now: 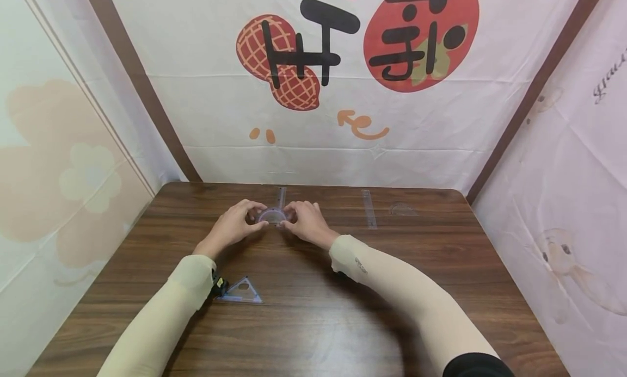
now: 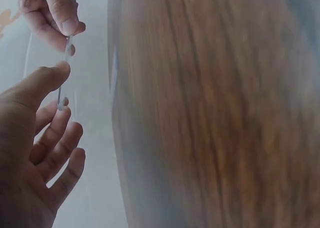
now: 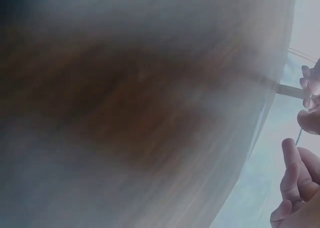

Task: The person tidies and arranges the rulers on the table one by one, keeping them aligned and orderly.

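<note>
A clear semicircular protractor (image 1: 272,216) is held between both hands near the far side of the table. My left hand (image 1: 234,223) pinches its left end between thumb and fingers. On the opposite end, my right hand (image 1: 307,220) grips it the same way. Seen in the left wrist view, the protractor (image 2: 59,95) is a thin edge, raised off the wood. Just behind it in the head view is a clear ruler (image 1: 281,196), its near end overlapped by the protractor and right fingers.
A clear triangular set square (image 1: 251,298) lies beside my left wrist. To the right, another clear ruler (image 1: 369,209) lies near a second, faint protractor (image 1: 403,209). The brown wooden table (image 1: 313,333) meets a printed cloth (image 1: 313,165) at its far edge.
</note>
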A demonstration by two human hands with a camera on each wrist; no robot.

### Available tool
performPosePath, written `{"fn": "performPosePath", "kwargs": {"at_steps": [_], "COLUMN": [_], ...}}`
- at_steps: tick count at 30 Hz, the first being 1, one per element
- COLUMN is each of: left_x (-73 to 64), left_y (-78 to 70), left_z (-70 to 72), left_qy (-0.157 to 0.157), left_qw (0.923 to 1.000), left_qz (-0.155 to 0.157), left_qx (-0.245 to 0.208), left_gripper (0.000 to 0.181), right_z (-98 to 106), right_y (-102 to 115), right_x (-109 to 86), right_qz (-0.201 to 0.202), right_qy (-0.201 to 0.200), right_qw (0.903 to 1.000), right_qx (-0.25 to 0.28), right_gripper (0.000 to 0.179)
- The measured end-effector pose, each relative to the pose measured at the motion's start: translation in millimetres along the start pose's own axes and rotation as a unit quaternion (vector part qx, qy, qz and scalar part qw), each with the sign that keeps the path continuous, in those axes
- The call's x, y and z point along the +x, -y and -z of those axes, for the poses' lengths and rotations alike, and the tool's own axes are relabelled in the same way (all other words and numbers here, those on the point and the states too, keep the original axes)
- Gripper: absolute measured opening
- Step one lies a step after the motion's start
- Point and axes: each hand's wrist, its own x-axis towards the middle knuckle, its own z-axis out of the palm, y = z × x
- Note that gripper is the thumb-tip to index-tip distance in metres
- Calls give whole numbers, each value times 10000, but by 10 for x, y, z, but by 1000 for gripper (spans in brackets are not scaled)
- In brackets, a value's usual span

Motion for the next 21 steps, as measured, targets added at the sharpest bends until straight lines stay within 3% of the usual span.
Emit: {"fn": "performPosePath", "kwargs": {"at_steps": [7, 21], "left_x": [-5, -166], "left_y": [-136, -384], "left_z": [-62, -148], "left_qy": [-92, -32], "left_qw": [9999, 9990], "left_qz": [-107, -454], "left_qx": [-38, -31], "left_gripper": [44, 45], "right_z": [114, 273], "right_y": [-29, -71], "right_x": [-146, -505], "right_qz": [67, 235], "right_qy": [-107, -82], "right_qw": [9999, 9996], "right_qx": [43, 108], "right_gripper": [35, 33]}}
